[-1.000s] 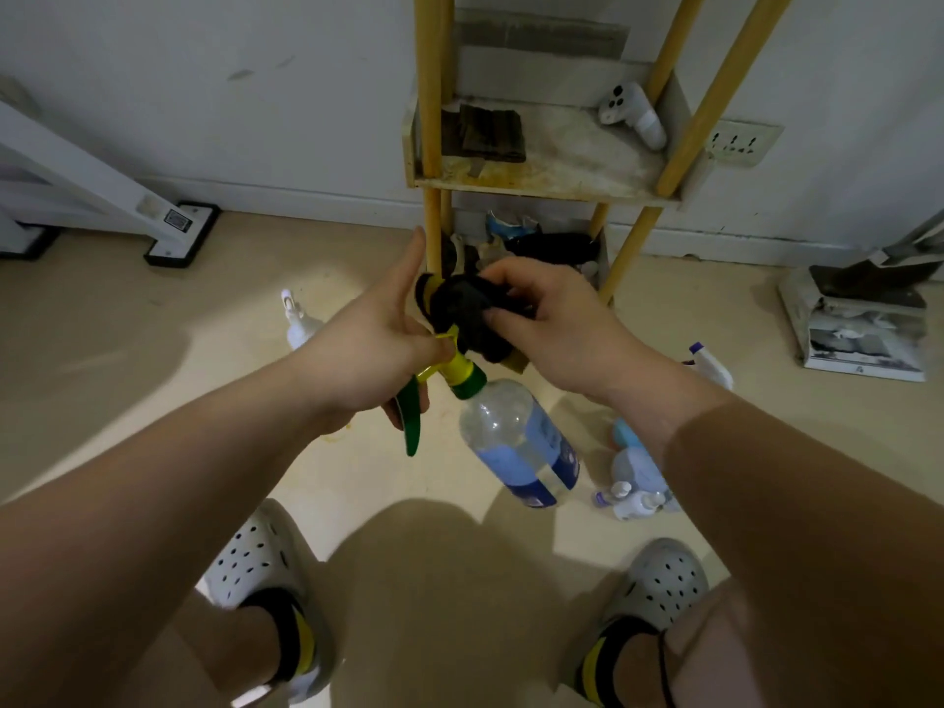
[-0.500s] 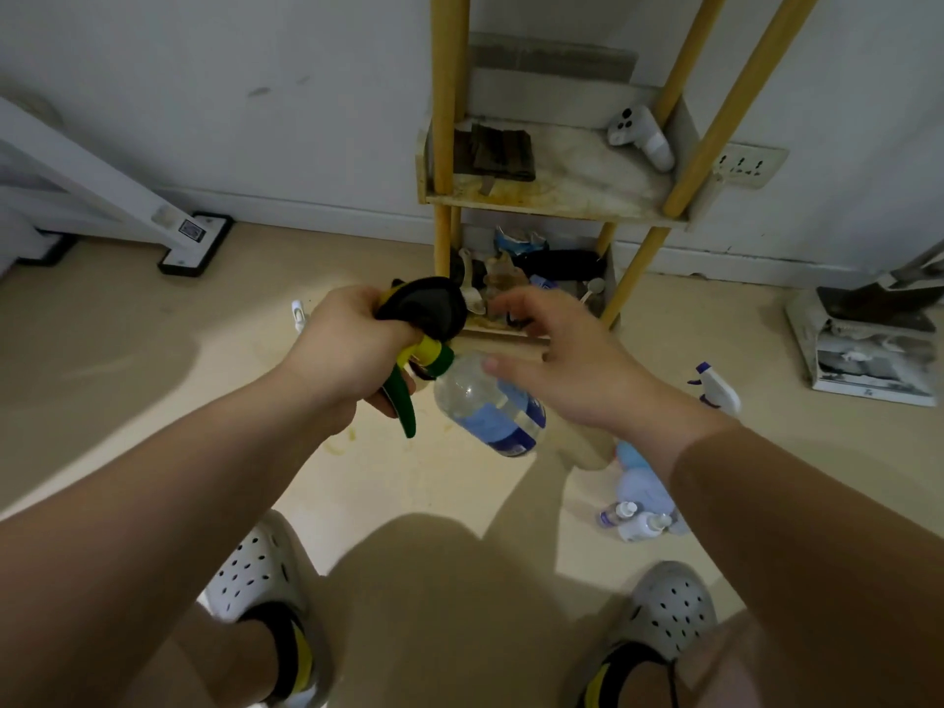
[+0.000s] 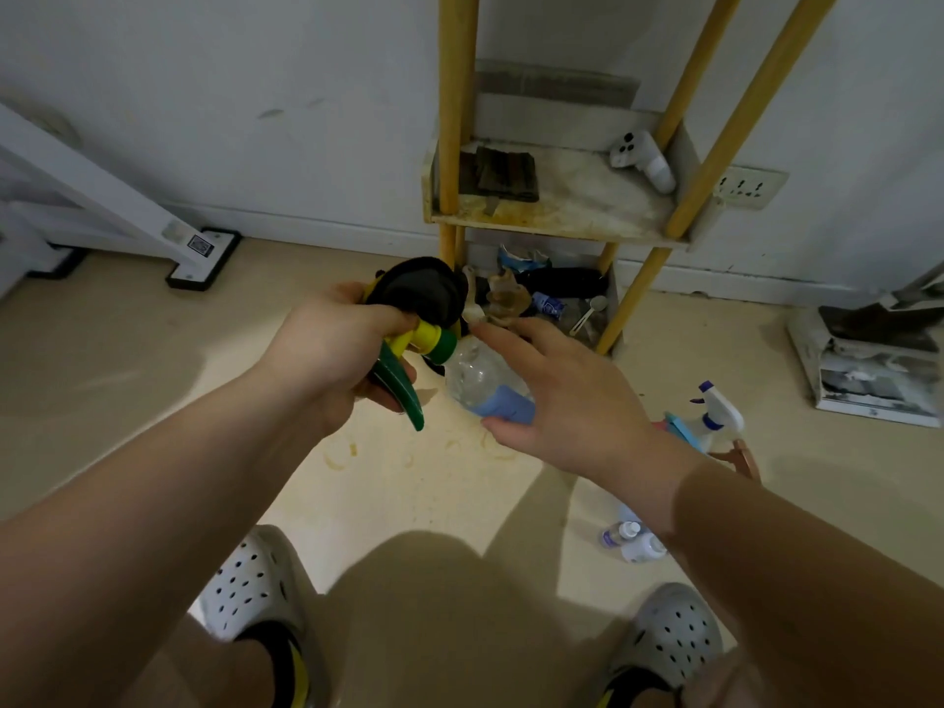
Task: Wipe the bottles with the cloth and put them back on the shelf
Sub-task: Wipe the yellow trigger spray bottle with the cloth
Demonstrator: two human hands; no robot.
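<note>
By the right foot, small bottles (image 3: 636,541) lie on the floor, easy to kick. Before the front edge of the shelf (image 3: 562,228), the left hand (image 3: 332,360) grips the spray bottle (image 3: 475,373) by its head, with the cloth (image 3: 419,291) bunched on top. The right hand (image 3: 567,401), fingers straight, barely cups the body, so it could slip.

The bottle (image 3: 477,378) is tilted between the hands, before the shelf (image 3: 577,212). The left hand (image 3: 332,360) grips its head, with the cloth (image 3: 419,293) on top; the right hand (image 3: 567,401) is just right of its body. On the shelf sit a block (image 3: 503,171) at left and a controller (image 3: 641,158) at back right. On the floor to the right lie a sprayer (image 3: 715,416), small bottles (image 3: 641,546) and a box (image 3: 868,370).
</note>
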